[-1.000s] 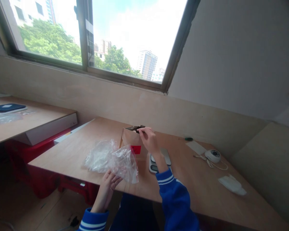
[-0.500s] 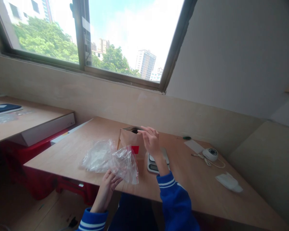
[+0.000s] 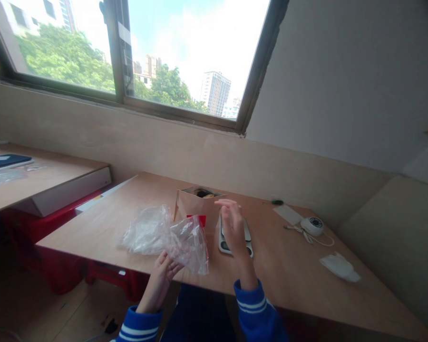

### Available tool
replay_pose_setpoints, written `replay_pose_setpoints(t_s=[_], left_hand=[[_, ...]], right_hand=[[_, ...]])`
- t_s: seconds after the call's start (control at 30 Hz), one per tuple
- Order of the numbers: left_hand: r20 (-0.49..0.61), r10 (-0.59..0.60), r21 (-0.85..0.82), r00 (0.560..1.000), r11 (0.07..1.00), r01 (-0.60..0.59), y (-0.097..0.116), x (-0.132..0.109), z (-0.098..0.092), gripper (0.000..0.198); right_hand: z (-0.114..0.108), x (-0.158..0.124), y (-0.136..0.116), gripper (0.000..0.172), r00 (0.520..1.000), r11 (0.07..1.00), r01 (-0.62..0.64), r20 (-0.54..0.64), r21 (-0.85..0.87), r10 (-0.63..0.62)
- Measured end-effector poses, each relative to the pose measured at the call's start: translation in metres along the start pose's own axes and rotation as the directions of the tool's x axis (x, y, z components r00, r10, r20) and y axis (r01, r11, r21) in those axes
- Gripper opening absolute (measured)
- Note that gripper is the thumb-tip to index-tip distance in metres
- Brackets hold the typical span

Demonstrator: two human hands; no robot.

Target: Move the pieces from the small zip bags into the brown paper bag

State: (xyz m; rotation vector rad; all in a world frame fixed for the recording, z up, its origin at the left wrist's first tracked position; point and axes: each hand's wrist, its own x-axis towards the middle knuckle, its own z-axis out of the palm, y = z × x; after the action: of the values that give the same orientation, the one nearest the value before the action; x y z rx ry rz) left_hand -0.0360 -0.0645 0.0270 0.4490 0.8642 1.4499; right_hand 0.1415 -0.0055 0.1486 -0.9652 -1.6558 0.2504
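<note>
Head view: left hand (image 3: 163, 272) at the near edge of the wooden table (image 3: 292, 270), fingers pinched on the lower corner of a clear plastic bag (image 3: 187, 242); the bag stands up off the table from that pinch, so the hold seems meant to keep it raised and ready rather than lying flat. A second crumpled clear bag (image 3: 144, 233) lies on the table just beside it, to the left. Right hand (image 3: 233, 228) raised over the table, fingers spread and loose, holding nothing; it hangs in front of a small digital scale (image 3: 248, 237), which sits flat just right of a brown paper bag (image 3: 196, 210). The paper bag stands upright with its mouth open, dark contents showing at the top; what they are is too small to tell. Bag and scale sit side by side within easy reach of both hands. Farther right, well apart: a small round white device with a cord (image 3: 314, 226), a white cloth or tissue (image 3: 339, 267).
</note>
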Motion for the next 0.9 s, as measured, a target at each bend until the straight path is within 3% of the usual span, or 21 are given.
replay_pose_setpoints(t_s=[0.07,0.13,0.2,0.27,0.33,0.4,0.47,0.53,0.73,0.9], left_hand=[[0.014,-0.001,0.012,1.0,1.0,0.001,-0.001,-0.002,0.002,0.041],[0.027,0.002,0.03,1.0,1.0,-0.003,-0.001,-0.004,0.004,0.042],[0.061,0.009,0.052,0.998,0.999,-0.012,-0.001,-0.005,0.006,0.041],[0.097,0.014,0.072,0.995,0.997,-0.022,0.0,-0.006,0.008,0.04],[0.113,0.022,0.094,0.993,0.995,-0.033,0.002,-0.007,0.01,0.038],[0.119,0.035,0.129,0.992,0.99,-0.051,0.005,-0.009,0.011,0.035],[0.137,0.049,0.169,0.989,0.983,-0.072,0.007,-0.01,0.013,0.033],[0.16,0.057,0.195,0.985,0.977,-0.088,0.008,-0.011,0.016,0.034],[0.153,0.074,0.205,0.985,0.973,-0.105,0.008,-0.011,0.016,0.034],[-0.017,0.163,0.169,0.987,0.973,-0.158,0.031,-0.009,-0.007,0.043]], right_hand=[[0.001,-0.02,0.0,0.028,0.988,0.985,-0.136,0.092,0.108,0.126],[0.006,-0.038,0.003,0.032,0.938,0.937,-0.291,0.254,0.195,0.238],[0.014,-0.05,0.009,0.04,0.874,0.876,-0.408,0.389,0.258,0.292],[0.02,-0.053,0.014,0.035,0.845,0.838,-0.461,0.433,0.292,0.313],[0.022,-0.051,0.018,0.028,0.872,0.838,-0.453,0.347,0.305,0.345],[0.02,-0.045,0.021,0.029,0.907,0.854,-0.42,0.185,0.306,0.38],[0.016,-0.039,0.023,0.031,0.913,0.867,-0.397,0.036,0.301,0.406],[0.012,-0.037,0.025,0.032,0.903,0.864,-0.401,-0.028,0.305,0.429],[0.008,-0.041,0.031,0.036,0.908,0.858,-0.405,0.029,0.317,0.418],[-0.002,-0.045,0.039,0.039,0.868,0.784,-0.489,0.121,0.383,0.482]])
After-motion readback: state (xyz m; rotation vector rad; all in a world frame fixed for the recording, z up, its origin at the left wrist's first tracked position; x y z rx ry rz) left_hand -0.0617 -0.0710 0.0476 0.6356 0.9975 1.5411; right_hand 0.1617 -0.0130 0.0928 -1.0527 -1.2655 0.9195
